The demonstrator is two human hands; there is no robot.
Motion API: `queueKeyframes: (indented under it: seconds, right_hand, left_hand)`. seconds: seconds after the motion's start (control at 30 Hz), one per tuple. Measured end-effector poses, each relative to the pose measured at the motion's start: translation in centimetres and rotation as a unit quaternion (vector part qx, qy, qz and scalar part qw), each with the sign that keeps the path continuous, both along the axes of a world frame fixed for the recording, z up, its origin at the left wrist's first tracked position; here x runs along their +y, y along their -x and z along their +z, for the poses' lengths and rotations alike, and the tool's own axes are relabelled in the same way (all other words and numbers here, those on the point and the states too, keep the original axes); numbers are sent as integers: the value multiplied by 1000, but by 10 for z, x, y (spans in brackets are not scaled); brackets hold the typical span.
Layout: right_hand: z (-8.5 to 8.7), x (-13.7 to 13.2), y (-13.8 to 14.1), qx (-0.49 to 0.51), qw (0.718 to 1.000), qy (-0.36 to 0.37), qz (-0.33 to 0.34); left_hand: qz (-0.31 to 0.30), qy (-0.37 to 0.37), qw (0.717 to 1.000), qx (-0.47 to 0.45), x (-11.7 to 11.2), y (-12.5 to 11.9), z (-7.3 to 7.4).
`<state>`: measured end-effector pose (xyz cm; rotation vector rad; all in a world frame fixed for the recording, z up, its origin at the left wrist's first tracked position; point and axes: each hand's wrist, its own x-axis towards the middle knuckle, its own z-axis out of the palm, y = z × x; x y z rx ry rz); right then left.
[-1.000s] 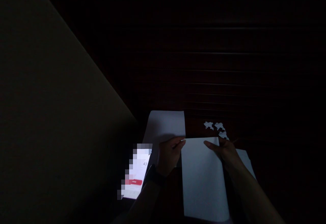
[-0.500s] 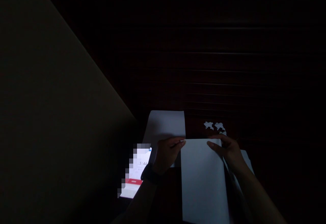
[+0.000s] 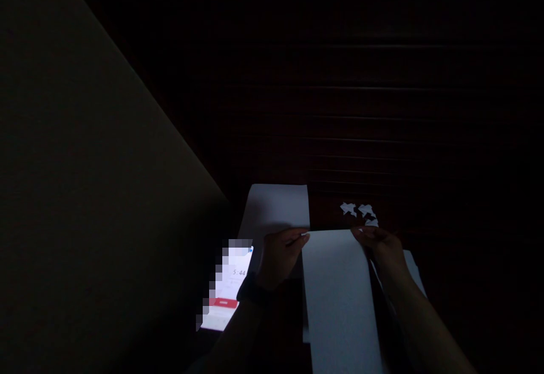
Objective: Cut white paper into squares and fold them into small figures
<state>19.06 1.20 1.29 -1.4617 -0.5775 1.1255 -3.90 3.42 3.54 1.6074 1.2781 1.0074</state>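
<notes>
A white sheet of paper (image 3: 340, 294) hangs over the dark surface between my hands, its right side curving over. My left hand (image 3: 283, 252), with a dark band at the wrist, pinches its upper left corner. At the upper right edge, my right hand (image 3: 382, 246) grips the paper between thumb and fingers. A narrow strip of a further layer shows along the sheet's lower left edge. Just beyond the right hand lie several small folded paper pieces (image 3: 348, 209).
Another white sheet (image 3: 278, 204) lies behind my left hand. A lit phone screen (image 3: 225, 289) is at the left, partly pixelated. More white paper (image 3: 416, 272) shows beside my right forearm. A pale wall (image 3: 85, 192) rises on the left; the scene is very dark.
My right hand's thumb has drawn up to the top edge of the paper. The sheet's lower part has shifted right, and a layer beneath now shows at its left.
</notes>
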Motion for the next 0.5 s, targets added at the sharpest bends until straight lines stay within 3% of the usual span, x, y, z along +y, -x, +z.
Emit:
queueKeyframes:
  seconds: [0.2, 0.37, 0.5]
  right_hand:
    - [-1, 1, 1, 74, 997, -7, -25]
    - [-2, 1, 0, 76, 996, -10, -36]
    - [1, 1, 5, 87, 995, 12, 40]
  left_hand:
    - [0, 13, 1000, -24, 1, -2, -7]
    - [9, 19, 999, -30, 2, -2, -5]
    - [8, 27, 998, -50, 1, -3, -3]
